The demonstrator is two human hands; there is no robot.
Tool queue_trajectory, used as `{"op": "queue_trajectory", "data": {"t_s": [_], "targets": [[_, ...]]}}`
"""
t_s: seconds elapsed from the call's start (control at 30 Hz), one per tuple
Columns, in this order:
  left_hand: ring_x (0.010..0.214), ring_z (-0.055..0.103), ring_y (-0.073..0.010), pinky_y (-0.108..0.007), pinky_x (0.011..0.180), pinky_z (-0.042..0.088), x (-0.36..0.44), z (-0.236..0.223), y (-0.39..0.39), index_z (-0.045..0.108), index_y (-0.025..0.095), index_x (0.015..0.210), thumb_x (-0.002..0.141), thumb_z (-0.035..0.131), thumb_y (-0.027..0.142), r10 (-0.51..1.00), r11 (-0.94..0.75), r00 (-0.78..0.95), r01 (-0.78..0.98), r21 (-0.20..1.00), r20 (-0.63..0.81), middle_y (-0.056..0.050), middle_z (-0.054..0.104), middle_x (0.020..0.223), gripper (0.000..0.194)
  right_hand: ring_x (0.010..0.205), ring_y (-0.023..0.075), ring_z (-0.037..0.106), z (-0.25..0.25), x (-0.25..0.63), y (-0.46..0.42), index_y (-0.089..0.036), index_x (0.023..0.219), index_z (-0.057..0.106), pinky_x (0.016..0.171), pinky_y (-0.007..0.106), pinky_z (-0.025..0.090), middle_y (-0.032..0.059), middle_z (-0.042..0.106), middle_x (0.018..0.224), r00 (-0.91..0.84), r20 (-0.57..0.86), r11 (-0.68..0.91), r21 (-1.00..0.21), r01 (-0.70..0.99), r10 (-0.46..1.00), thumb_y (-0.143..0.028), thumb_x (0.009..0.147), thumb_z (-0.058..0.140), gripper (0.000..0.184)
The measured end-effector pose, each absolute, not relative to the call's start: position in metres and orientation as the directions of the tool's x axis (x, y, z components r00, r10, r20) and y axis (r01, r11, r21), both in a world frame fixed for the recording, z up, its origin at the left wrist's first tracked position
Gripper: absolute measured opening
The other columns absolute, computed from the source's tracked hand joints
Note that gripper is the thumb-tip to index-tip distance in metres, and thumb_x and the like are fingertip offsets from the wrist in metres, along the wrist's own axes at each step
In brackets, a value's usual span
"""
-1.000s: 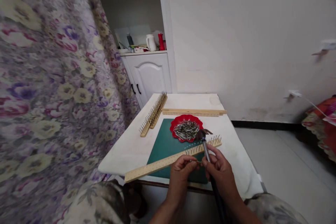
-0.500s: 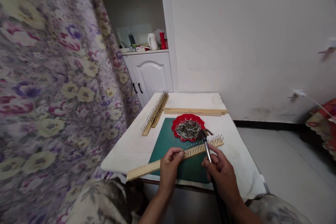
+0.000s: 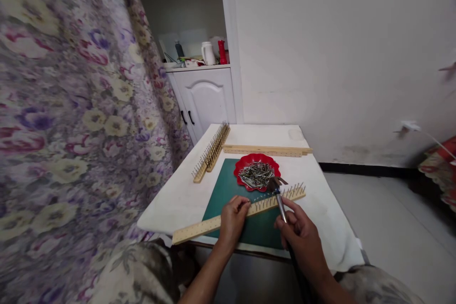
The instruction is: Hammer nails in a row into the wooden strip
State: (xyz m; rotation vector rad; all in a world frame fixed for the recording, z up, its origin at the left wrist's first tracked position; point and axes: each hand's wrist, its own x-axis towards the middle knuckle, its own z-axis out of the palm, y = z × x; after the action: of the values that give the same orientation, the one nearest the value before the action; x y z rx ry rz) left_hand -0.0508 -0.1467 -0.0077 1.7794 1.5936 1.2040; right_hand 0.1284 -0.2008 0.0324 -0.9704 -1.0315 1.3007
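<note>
My left hand (image 3: 233,218) is closed in a pinch over the pale wooden strip (image 3: 199,230), by the end of its standing nails. The nail in that pinch is mostly hidden by my fingers. A claw hammer (image 3: 280,205) is in my right hand (image 3: 301,232), gripped along its shaft with the head up, in front of the strip's nailed part. The strip lies slantwise across a green mat (image 3: 223,185); nails stand in its right part, and small marks or holes dot its left part. Just behind the hammer head sits a red scalloped bowl (image 3: 254,157) full of loose nails (image 3: 256,174).
Two strips studded with upright nails (image 3: 213,152) lie at the table's left side. More wooden strips (image 3: 263,150) lie along the back. A white cloth covers the table (image 3: 171,199). A floral curtain (image 3: 89,128) hangs at left, and a wall rises behind.
My left hand has moved away from my right hand, leftward and forward onto the strip, with the nail. My right hand keeps the hammer nearly in place. The view has shifted slightly.
</note>
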Motion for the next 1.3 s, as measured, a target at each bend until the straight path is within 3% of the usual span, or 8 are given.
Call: {"op": "queue_trajectory", "data": {"t_s": [0.3, 0.63, 1.0, 1.3], "targets": [[0.071, 0.056, -0.0154, -0.024, 0.065, 0.039, -0.048, -0.009, -0.144, 0.065, 0.018, 0.075, 0.081, 0.052, 0.027, 0.960, -0.200, -0.050, 0.569, 0.798, 0.276, -0.001, 0.061, 0.074, 0.018, 0.038, 0.0075, 0.039, 0.033, 0.127, -0.201, -0.019, 0.118, 0.052, 0.035, 0.018, 0.033, -0.0059, 0.053, 0.061, -0.022, 0.030, 0.024, -0.970, -0.241, 0.999, -0.033, 0.078, 0.066, 0.045], [0.064, 0.052, -0.0127, -0.022, 0.060, 0.036, -0.048, -0.014, -0.143, 0.065, 0.018, 0.074, 0.080, 0.051, 0.024, 0.958, -0.205, -0.041, 0.590, 0.781, 0.283, 0.001, 0.056, 0.069, 0.016, 0.034, 0.0062, 0.043, 0.030, 0.116, -0.206, -0.018, 0.118, 0.055, 0.033, 0.018, 0.033, -0.0039, 0.059, 0.061, -0.228, 0.004, -0.057, -0.963, -0.262, 0.974, -0.032, 0.077, 0.067, 0.045], [0.062, 0.049, -0.0120, -0.021, 0.057, 0.033, -0.048, -0.015, -0.143, 0.058, 0.017, 0.064, 0.078, 0.052, 0.024, 0.961, -0.192, -0.051, 0.582, 0.790, 0.271, 0.002, 0.051, 0.064, 0.017, 0.038, 0.0069, 0.041, 0.016, 0.111, -0.201, -0.023, 0.121, 0.055, 0.035, 0.018, 0.035, -0.0055, 0.054, 0.062, -0.238, 0.032, -0.014, -0.982, -0.191, 0.971, -0.023, 0.082, 0.061, 0.039], [0.060, 0.048, -0.0118, -0.022, 0.057, 0.032, -0.047, -0.014, -0.145, 0.056, 0.017, 0.064, 0.080, 0.051, 0.025, 0.961, -0.195, -0.045, 0.594, 0.781, 0.273, 0.002, 0.050, 0.064, 0.019, 0.038, 0.0071, 0.043, 0.019, 0.114, -0.204, -0.023, 0.121, 0.055, 0.036, 0.019, 0.035, -0.0030, 0.058, 0.066, -0.248, 0.022, -0.022, -0.984, -0.174, 0.969, -0.024, 0.082, 0.062, 0.040]]}}
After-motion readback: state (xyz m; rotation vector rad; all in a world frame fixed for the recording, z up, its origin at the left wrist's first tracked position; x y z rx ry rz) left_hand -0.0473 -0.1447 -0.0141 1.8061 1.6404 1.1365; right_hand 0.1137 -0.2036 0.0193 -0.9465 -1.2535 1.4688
